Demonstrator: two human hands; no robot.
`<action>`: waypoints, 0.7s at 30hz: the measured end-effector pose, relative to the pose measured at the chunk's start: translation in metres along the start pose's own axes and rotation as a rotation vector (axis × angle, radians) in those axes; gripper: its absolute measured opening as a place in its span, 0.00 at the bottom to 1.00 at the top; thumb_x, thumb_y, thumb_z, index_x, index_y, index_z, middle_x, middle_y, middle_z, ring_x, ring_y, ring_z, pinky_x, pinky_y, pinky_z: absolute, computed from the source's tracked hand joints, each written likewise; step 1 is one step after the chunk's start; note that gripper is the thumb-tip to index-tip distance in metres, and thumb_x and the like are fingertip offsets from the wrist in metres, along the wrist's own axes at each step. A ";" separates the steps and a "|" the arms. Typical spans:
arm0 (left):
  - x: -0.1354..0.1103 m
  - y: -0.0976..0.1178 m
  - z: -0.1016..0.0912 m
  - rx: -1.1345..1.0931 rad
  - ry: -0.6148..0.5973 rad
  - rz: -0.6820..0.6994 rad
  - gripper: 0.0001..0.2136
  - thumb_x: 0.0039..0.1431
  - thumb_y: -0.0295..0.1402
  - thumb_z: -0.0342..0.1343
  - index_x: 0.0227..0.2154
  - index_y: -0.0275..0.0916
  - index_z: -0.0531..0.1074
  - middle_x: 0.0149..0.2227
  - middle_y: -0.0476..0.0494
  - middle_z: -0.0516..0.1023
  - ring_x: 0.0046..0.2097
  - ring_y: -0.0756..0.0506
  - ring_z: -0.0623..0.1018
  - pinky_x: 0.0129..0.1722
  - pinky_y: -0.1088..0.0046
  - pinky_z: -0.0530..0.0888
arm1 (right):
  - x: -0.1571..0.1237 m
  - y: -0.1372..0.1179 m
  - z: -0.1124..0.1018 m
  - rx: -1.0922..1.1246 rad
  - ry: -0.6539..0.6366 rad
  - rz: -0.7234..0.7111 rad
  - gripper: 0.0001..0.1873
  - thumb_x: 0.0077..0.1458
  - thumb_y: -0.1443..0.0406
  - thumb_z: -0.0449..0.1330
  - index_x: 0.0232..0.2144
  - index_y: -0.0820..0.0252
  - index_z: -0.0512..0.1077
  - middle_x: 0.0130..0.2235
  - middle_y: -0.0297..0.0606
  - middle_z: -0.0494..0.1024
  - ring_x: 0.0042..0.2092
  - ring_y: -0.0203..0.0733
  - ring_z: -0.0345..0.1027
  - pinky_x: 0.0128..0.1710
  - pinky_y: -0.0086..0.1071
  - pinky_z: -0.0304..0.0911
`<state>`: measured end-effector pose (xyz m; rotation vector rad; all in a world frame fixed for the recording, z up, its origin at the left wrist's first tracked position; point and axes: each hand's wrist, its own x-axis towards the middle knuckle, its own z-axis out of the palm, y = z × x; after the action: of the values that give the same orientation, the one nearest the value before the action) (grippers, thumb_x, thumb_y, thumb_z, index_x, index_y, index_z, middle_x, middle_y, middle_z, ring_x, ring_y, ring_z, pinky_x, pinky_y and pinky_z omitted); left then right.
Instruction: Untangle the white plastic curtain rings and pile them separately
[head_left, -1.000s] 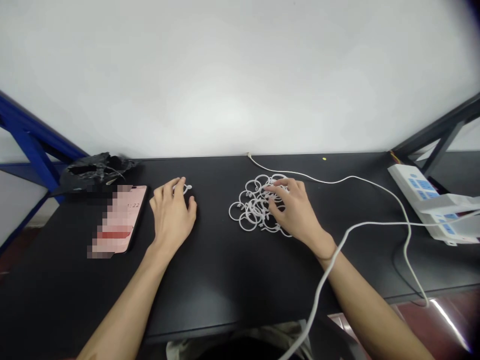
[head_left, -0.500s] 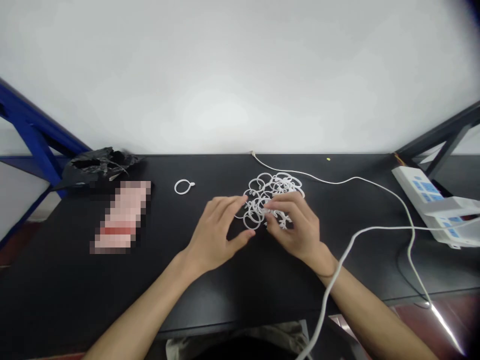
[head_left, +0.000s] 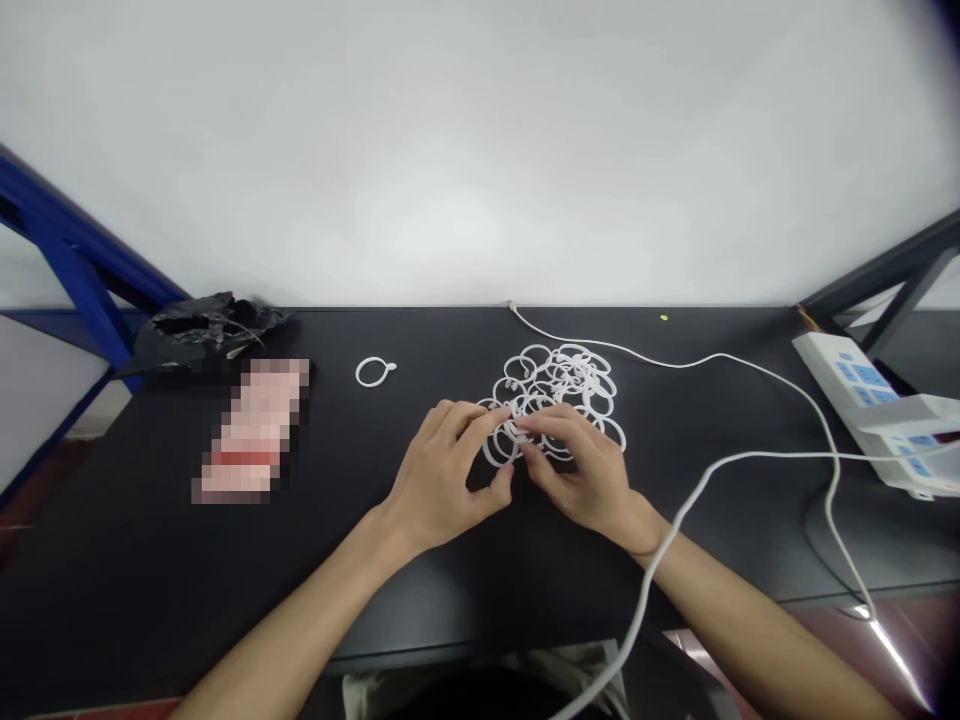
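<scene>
A heap of white plastic curtain rings [head_left: 576,376], each with a small tab or eyelet, lies in the middle of the black table. At the heap's near edge my right hand [head_left: 581,465] pinches a white ring between thumb and fingertips; part of it is hidden by the fingers. My left hand [head_left: 450,475] is curved at the heap's left side, thumb and index finger apart, with a ring [head_left: 492,450] showing in the gap. Off to the left, a single ring [head_left: 361,380] lies by itself.
A pixelated pink object [head_left: 251,420] and a crumpled black plastic bag [head_left: 202,330] lie on the left. A white cable [head_left: 701,500] crosses over my right forearm. White power strips [head_left: 862,385] stand on the right. Behind the table [head_left: 420,610] rises a pale wall.
My right hand has moved slightly left and nearer, closing on a ring. My left hand has shifted right, bringing the hands closer together. Some rings at the heap's near right have spread.
</scene>
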<state>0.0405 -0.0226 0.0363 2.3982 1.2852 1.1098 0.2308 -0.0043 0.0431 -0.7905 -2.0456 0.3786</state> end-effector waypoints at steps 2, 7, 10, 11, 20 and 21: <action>0.000 -0.001 -0.002 0.014 0.006 0.009 0.20 0.57 0.32 0.56 0.54 0.39 0.66 0.43 0.41 0.71 0.43 0.42 0.71 0.44 0.60 0.74 | 0.000 0.001 -0.001 0.020 -0.042 -0.005 0.19 0.57 0.73 0.59 0.50 0.54 0.67 0.40 0.39 0.76 0.38 0.38 0.72 0.37 0.33 0.72; 0.000 -0.004 -0.003 0.050 0.042 0.039 0.19 0.58 0.34 0.56 0.52 0.39 0.67 0.40 0.42 0.69 0.41 0.43 0.70 0.42 0.61 0.74 | 0.001 0.001 -0.002 0.073 -0.086 0.002 0.16 0.58 0.75 0.58 0.47 0.55 0.68 0.40 0.38 0.76 0.40 0.37 0.72 0.38 0.31 0.71; -0.001 -0.005 -0.003 0.055 0.045 0.040 0.19 0.58 0.34 0.56 0.52 0.38 0.67 0.41 0.42 0.69 0.41 0.43 0.70 0.42 0.62 0.74 | 0.001 -0.001 -0.003 0.101 -0.100 0.049 0.14 0.60 0.75 0.57 0.46 0.55 0.69 0.38 0.37 0.74 0.38 0.36 0.71 0.37 0.30 0.70; -0.001 -0.005 -0.003 0.056 0.044 0.039 0.19 0.58 0.34 0.56 0.52 0.38 0.67 0.41 0.42 0.69 0.41 0.43 0.70 0.42 0.62 0.74 | 0.001 -0.001 -0.004 0.110 -0.103 0.062 0.14 0.60 0.75 0.56 0.45 0.55 0.69 0.38 0.36 0.74 0.38 0.35 0.71 0.37 0.29 0.70; 0.001 -0.010 -0.002 0.113 0.043 0.027 0.17 0.59 0.34 0.55 0.51 0.38 0.69 0.40 0.41 0.71 0.41 0.43 0.71 0.42 0.62 0.73 | -0.001 0.004 -0.002 0.011 -0.123 0.073 0.19 0.61 0.72 0.56 0.53 0.54 0.65 0.41 0.37 0.75 0.41 0.38 0.70 0.40 0.33 0.69; 0.001 -0.013 -0.004 0.167 0.052 -0.002 0.17 0.59 0.35 0.55 0.51 0.38 0.70 0.41 0.41 0.71 0.41 0.42 0.71 0.43 0.62 0.72 | 0.000 0.006 -0.003 -0.048 -0.117 0.079 0.20 0.61 0.72 0.56 0.54 0.54 0.64 0.44 0.40 0.75 0.44 0.40 0.70 0.43 0.35 0.69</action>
<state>0.0302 -0.0144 0.0336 2.5004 1.4507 1.1113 0.2354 0.0002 0.0414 -0.8994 -2.1432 0.4307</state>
